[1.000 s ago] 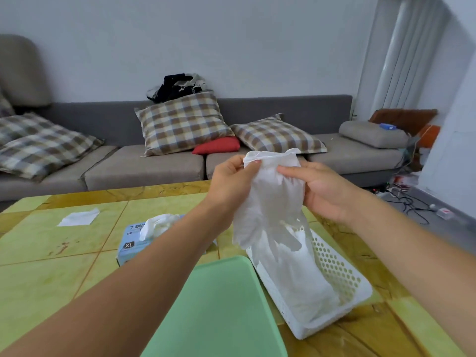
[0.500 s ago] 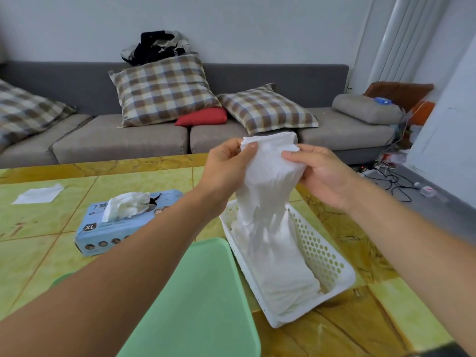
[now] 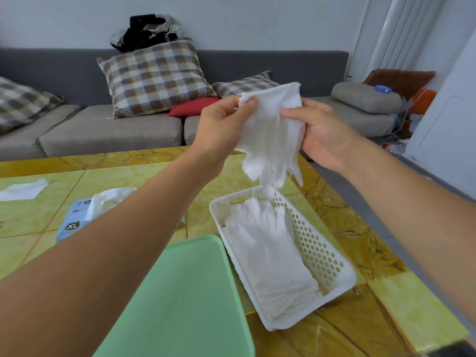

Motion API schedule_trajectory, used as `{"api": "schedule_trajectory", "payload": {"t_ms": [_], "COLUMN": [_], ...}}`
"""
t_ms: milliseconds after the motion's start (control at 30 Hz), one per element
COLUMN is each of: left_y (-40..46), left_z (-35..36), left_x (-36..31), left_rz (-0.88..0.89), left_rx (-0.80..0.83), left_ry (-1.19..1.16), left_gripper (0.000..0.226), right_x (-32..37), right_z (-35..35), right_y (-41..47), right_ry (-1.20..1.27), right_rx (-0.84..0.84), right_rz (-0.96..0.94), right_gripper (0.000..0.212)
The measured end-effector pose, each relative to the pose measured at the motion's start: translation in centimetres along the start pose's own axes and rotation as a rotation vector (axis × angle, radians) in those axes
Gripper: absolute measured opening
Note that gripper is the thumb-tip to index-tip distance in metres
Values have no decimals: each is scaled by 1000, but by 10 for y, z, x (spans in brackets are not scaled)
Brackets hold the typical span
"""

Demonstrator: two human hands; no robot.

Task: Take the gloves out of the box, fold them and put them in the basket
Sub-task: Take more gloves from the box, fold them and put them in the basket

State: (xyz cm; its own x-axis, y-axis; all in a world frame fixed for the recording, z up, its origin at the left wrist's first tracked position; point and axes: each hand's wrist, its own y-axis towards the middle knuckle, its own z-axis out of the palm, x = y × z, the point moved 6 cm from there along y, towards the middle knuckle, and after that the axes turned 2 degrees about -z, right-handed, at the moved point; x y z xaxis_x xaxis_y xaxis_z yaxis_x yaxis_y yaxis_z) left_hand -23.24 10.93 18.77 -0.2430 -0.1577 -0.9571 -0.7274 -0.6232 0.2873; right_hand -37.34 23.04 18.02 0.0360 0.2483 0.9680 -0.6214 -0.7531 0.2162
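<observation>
A white glove (image 3: 271, 132) hangs in the air above the far end of the white perforated basket (image 3: 327, 256). My left hand (image 3: 221, 127) pinches its upper left corner and my right hand (image 3: 323, 135) grips its right edge. The glove's fingers dangle just over the basket rim. Several white gloves (image 3: 268, 256) lie flat inside the basket. The blue glove box (image 3: 74, 222), marked XL, lies on the table at the left, partly hidden by my left forearm, with a glove (image 3: 108, 199) sticking out of its opening.
A green tray (image 3: 177, 302) sits at the near edge between my arms. A white sheet (image 3: 23, 190) lies at the table's far left. The yellow-green table (image 3: 360, 253) ends at the right, with floor beyond. A grey sofa with checked cushions stands behind.
The hands have gathered the glove upward and lifted it, so its lower end now hangs clear above the basket rim instead of reaching down into it.
</observation>
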Motion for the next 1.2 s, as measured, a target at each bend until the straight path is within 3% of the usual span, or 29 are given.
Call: {"api": "schedule_trajectory", "payload": {"t_ms": [133, 300, 533, 633, 767, 833, 933, 1033, 1100, 1200], "left_y": [-42, -104, -147, -153, -155, -155, -148, -139, -133, -124], "left_z": [6, 8, 32, 39, 42, 45, 48, 47, 44, 37], "left_x": [26, 106, 120, 122, 122, 119, 113, 107, 108, 108], "left_rz": [182, 126, 240, 158, 0, -121, -229, -126, -52, 79], "left_rx": [137, 369, 688, 815, 973, 1021, 980, 831, 733, 561], "left_ry": [192, 432, 825, 1033, 1115, 1095, 1035, 1084, 1228, 1517], "left_gripper": [15, 8, 23, 29, 44, 49, 38, 20, 25, 35], "right_x": [-48, -120, -107, -117, -105, -89, -83, -123, -137, -130], "right_z": [-18, -27, -9, -12, -13, -6, 11, 27, 24, 24], "right_y": [-40, -97, -137, -153, -158, -140, -99, -78, -68, -66], "right_ry": [-100, -364, -850, -1051, -1180, -1099, -1132, -1419, -1499, -1546], "right_rx": [5, 194, 547, 688, 933, 835, 499, 585, 547, 456], "right_rz": [0, 91, 54, 168, 366, 335, 36, 117, 181, 110], "right_gripper": [31, 29, 10, 22, 45, 33, 15, 12, 38, 107]}}
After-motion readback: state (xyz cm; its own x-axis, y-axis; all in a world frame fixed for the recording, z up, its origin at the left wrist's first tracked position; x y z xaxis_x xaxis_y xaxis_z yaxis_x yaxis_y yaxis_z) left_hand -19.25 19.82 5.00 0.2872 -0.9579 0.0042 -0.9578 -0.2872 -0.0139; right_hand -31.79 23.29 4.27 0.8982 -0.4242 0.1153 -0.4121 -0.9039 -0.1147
